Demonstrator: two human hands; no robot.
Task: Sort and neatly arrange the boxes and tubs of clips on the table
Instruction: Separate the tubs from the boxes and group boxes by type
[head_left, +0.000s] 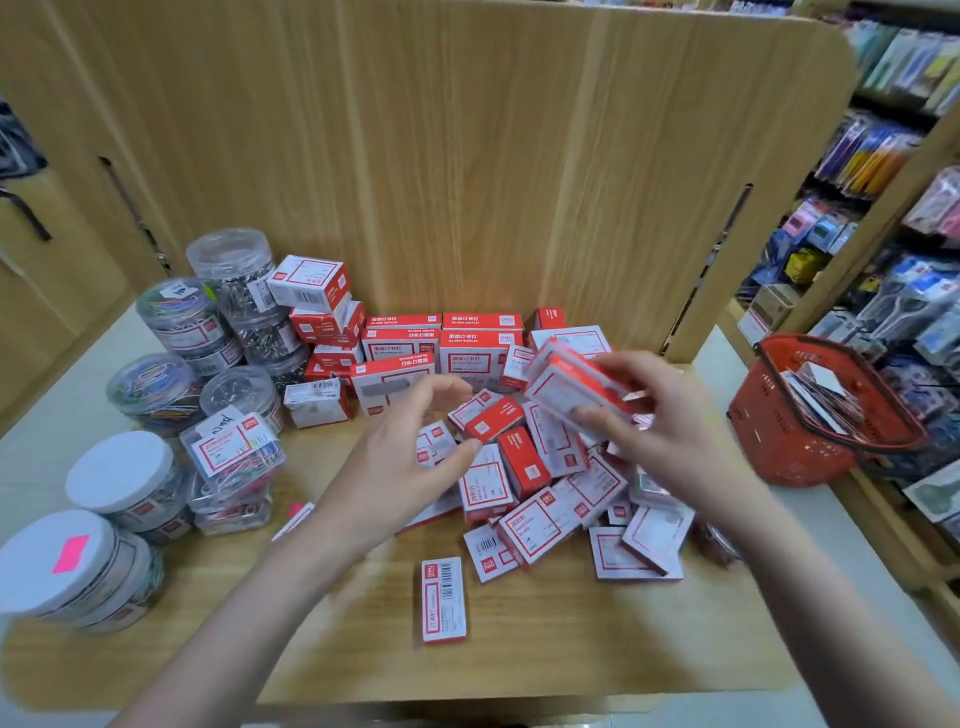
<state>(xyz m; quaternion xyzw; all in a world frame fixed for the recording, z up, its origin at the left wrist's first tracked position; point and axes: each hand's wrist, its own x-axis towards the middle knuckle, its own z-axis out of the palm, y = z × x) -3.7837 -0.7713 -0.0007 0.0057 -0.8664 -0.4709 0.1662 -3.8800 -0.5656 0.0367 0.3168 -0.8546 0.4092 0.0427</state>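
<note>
A single red-and-white box (443, 600) lies nearest on the tabletop (363, 649). Beyond it, the left hand (400, 457) hovers with fingers loosely curled, holding nothing, over a jumbled heap of boxes (545, 488). The right hand (660, 415) grips a small stack of boxes (571, 384). Clear tubs (156, 395) cluster left; neat boxes (441, 343) line the far side.

head camera: single wide-angle view, forward and down.
looks from above the near edge of the wooden table (519, 644) toward an upright wooden panel (467, 156) at its far side; close to the tabletop, edges bowed by the lens; shop shelving (883, 208) enters at right.
</note>
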